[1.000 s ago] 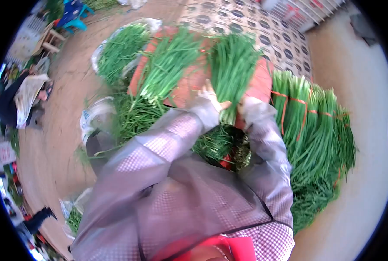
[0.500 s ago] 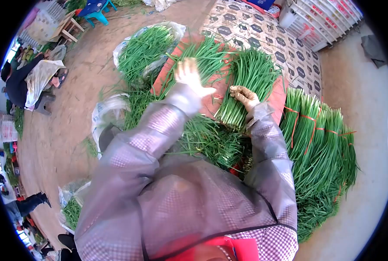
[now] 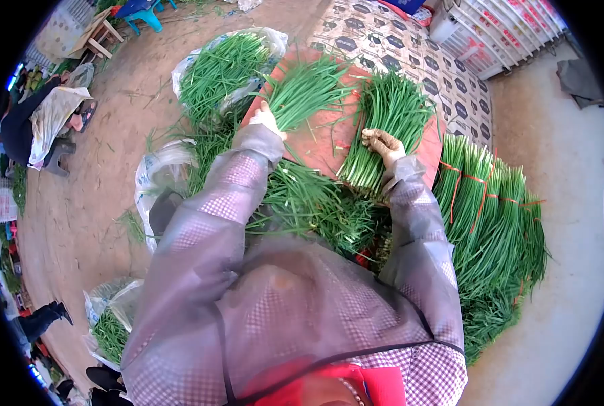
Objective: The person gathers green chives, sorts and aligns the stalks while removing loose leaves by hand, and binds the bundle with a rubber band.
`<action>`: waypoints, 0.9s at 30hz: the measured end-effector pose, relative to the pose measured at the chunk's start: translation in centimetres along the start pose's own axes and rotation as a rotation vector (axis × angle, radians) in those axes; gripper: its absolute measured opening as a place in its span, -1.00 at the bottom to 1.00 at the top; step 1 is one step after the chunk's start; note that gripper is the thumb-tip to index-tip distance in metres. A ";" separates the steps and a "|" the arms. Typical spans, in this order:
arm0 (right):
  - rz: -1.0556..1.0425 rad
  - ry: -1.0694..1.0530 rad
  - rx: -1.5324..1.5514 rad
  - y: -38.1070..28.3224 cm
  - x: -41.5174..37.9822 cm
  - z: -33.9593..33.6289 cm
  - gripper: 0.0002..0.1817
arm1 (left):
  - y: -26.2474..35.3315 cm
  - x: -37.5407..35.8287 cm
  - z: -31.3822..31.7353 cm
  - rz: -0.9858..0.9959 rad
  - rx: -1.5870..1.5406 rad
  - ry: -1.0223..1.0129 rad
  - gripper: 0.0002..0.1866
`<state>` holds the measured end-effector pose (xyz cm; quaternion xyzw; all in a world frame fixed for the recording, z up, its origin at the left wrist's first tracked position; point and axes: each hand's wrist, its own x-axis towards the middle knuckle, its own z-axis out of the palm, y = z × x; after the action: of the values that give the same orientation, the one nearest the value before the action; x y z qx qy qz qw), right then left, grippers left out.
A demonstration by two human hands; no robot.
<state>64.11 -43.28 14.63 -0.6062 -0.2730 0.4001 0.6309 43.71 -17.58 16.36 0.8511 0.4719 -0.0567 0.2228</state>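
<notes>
Loose green chives (image 3: 312, 88) lie fanned out on a red board (image 3: 315, 145). My left hand (image 3: 266, 120), in a pale glove, is closed around their stem ends at the board's left edge. To the right, a thicker bunch of chives (image 3: 393, 108) rests on the same board, its pale stem ends facing me. My right hand (image 3: 384, 144), its glove stained, lies on this bunch with fingers curled and pinched together. Whatever is between those fingertips is too small to make out. More loose chives (image 3: 315, 206) are heaped below the board, close to my apron.
Bundles of chives tied with red bands (image 3: 481, 196) stand at the right. A plastic bag of chives (image 3: 224, 71) sits beyond the board's left side. White crates (image 3: 495, 34) are stacked at the far right, and another person (image 3: 34, 128) sits at the far left.
My left hand has moved left and toward me, from over the loose chives to their stem ends, and has closed on them. My right hand stays on the thicker bunch.
</notes>
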 end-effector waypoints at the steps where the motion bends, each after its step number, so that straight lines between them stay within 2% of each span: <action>1: 0.001 0.002 -0.002 0.0 -0.1 0.0 -0.71 | -0.7 0.0 -0.3 0.001 -0.008 0.004 0.19; 2: 0.000 0.009 -0.003 -0.1 -0.1 0.0 -0.71 | -1.5 0.0 -0.6 0.002 -0.017 0.010 0.16; 3: -0.002 0.016 -0.001 0.0 -0.1 0.0 -0.72 | -2.2 -0.1 -0.8 -0.024 -0.093 0.001 0.03; 4: -0.003 0.018 -0.002 0.1 -0.1 -0.1 -0.72 | -3.0 0.0 -0.9 -0.022 -0.094 0.001 0.03; 6: -0.030 0.006 -0.025 0.2 0.0 -0.2 -0.72 | -4.6 0.1 -1.2 -0.048 -0.120 -0.010 -0.10; 7: -0.033 0.003 -0.028 0.2 0.0 -0.1 -0.72 | -5.5 0.0 -1.0 -0.058 -0.163 0.049 -0.20; 8: -0.029 -0.004 -0.049 0.3 0.1 -0.1 -0.72 | -7.0 0.9 -0.3 -0.056 -0.165 0.054 -0.20; 10: -0.025 -0.010 -0.072 0.5 0.3 -0.2 -0.72 | -10.0 3.1 1.8 -0.027 -0.360 0.035 -0.20; 12: -0.006 -0.052 -0.171 0.5 0.8 -0.3 -0.70 | -11.4 3.6 2.1 -0.046 -0.403 0.106 -0.27; 14: -0.004 -0.052 -0.205 0.1 0.7 0.2 -0.68 | -11.6 2.5 0.2 0.016 -0.583 -0.058 -0.35; 15: -0.013 -0.054 -0.272 -0.1 0.6 0.4 -0.67 | -13.1 2.9 1.4 -0.164 -0.587 0.096 -0.45; 16: -0.023 -0.061 -0.336 -0.3 0.6 0.8 -0.65 | -13.5 2.2 1.0 -0.168 -0.592 0.103 -0.45; 18: -0.032 -0.080 -0.371 -0.9 0.2 1.3 -0.62 | -14.9 -0.3 -0.4 -0.246 -1.174 -0.233 -0.52; 20: 0.001 -0.120 -0.529 -1.7 0.4 1.7 -0.60 | -18.1 -0.1 0.7 -0.226 -1.549 -0.613 -0.79; 22: -0.003 -0.126 -0.629 -2.8 0.1 3.4 -0.55 | -19.1 -1.5 0.6 -0.154 -1.562 -0.523 -0.84; 23: -0.191 -0.085 -1.013 -4.1 -0.6 5.3 -0.51 | -18.6 -2.7 -0.3 -0.255 -1.605 -0.426 -0.83; 24: -0.392 -0.032 -1.387 -5.2 -0.9 7.3 -0.46 | -19.1 -2.8 0.1 -0.174 -1.663 -0.363 -0.82; 25: -0.504 -0.100 -1.291 -5.8 -0.6 9.3 -0.40 | -18.0 -4.3 -1.2 -0.111 -1.686 -0.269 -0.79; 27: -0.369 -0.243 -1.123 -7.9 -0.4 14.4 -0.27 | -15.7 -6.7 -3.2 0.005 -1.701 -0.145 -0.71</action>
<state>53.37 -35.33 24.09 -0.7393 -0.6132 0.1453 0.2374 26.69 -14.23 16.14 0.3895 0.3365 0.2631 0.8160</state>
